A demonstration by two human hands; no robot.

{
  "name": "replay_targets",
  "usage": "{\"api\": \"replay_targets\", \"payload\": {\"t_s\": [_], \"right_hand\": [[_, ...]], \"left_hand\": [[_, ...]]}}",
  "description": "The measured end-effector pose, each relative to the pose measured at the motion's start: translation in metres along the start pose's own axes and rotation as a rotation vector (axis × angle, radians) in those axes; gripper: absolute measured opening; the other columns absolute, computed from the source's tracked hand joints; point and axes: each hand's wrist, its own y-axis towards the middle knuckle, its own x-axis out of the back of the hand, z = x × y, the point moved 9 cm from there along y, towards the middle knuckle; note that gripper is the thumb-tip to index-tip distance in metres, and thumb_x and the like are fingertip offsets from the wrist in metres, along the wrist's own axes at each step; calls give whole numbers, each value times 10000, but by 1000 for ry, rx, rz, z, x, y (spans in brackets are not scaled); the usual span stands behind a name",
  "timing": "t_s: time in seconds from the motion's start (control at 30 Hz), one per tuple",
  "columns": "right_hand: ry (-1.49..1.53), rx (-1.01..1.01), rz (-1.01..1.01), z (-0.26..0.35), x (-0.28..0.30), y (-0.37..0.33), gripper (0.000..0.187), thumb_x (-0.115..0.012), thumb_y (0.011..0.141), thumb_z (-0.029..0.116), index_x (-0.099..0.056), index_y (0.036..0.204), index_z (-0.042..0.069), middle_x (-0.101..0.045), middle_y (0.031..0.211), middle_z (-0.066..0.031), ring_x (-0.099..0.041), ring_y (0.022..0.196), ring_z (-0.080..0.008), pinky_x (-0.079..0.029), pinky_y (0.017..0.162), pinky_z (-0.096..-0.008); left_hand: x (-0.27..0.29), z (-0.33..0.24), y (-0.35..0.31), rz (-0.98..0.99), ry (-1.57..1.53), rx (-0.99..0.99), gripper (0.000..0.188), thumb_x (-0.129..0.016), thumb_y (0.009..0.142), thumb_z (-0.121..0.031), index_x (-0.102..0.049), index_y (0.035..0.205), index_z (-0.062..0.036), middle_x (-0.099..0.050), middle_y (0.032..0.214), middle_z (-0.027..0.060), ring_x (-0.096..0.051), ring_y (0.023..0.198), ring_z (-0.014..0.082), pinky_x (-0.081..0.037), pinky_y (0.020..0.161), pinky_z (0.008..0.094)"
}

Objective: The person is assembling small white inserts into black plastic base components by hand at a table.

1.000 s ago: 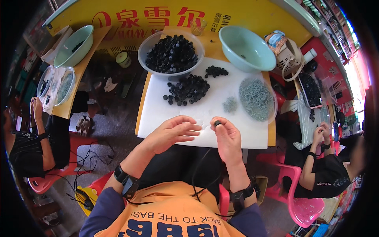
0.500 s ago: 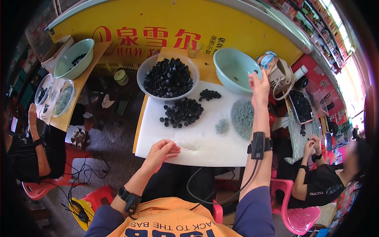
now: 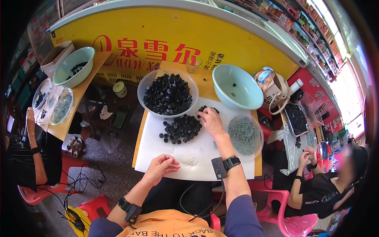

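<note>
My right hand (image 3: pixel 212 123) reaches over the white board (image 3: pixel 154 156), its fingertips bent together at the near-left edge of a small pile of black caps (image 3: pixel 208 108). Whether a cap is between them is hidden. Low over the board's near left part hovers my left hand (image 3: pixel 160 170), fingers curled and thumb against them; anything inside cannot be made out. A larger heap of black caps (image 3: pixel 182 129) lies left of my right hand. Behind it, a clear bowl (image 3: pixel 141 89) is piled with more caps. One black cap (image 3: pixel 234 85) sits in the pale green basin (image 3: pixel 252 103).
Right of my right forearm stands a clear round tub of small grey-green pieces (image 3: pixel 244 136). A glass (image 3: pixel 193 65) and a cloth bag (image 3: pixel 275 93) are at the back. Co-workers sit left and right, each by similar caps. Cables (image 3: pixel 85 173) hang at left.
My right hand has come from over the green basin back to the small cap pile. A black cap now shows in the basin. My left hand stays nearly in place.
</note>
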Motion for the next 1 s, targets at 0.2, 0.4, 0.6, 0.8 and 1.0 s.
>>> {"api": "replay_targets", "payload": {"t_s": [0.2,0.4,0.6,0.8,1.0], "right_hand": [[-64,44,17,2,12,-4,239,-685,777,29,-704,1012,65,-590,969,-80,-590,940,-245,-501,822,-372],[441,-403,-216,0,77,-68,187,-657,863,56,-684,1042,8,-681,997,-108,-659,756,-163,-526,721,-290],[1076,-664,-325,15,86,-163,228,-614,904,27,-659,1111,-56,-640,1013,-62,-593,857,-117,-495,810,-255],[1515,-651,-374,57,90,-201,332,-625,886,-28,-579,1215,-46,-670,1026,-135,-650,874,-170,-531,826,-295],[1603,-590,-431,77,102,-201,252,-647,864,-44,-645,1116,-47,-665,1067,-144,-660,916,-196,-537,870,-315]], "left_hand": [[-10,-3,5,80,250,-15,170,-559,971,-147,-591,1025,11,-668,950,124,-666,808,172,-564,755,286],[-65,-53,21,59,914,-272,166,-633,879,-110,-682,985,8,-658,841,110,-654,721,197,-509,673,338],[-134,-45,52,259,1359,-986,129,-631,832,-78,-692,930,-20,-600,921,148,-611,941,322,-501,786,395],[-127,-29,71,355,1399,-765,136,-653,808,-60,-668,933,-8,-567,968,137,-590,955,326,-487,826,385],[-144,-49,46,275,1209,-569,122,-650,861,-74,-642,958,1,-646,874,109,-643,802,242,-517,716,326]]}}
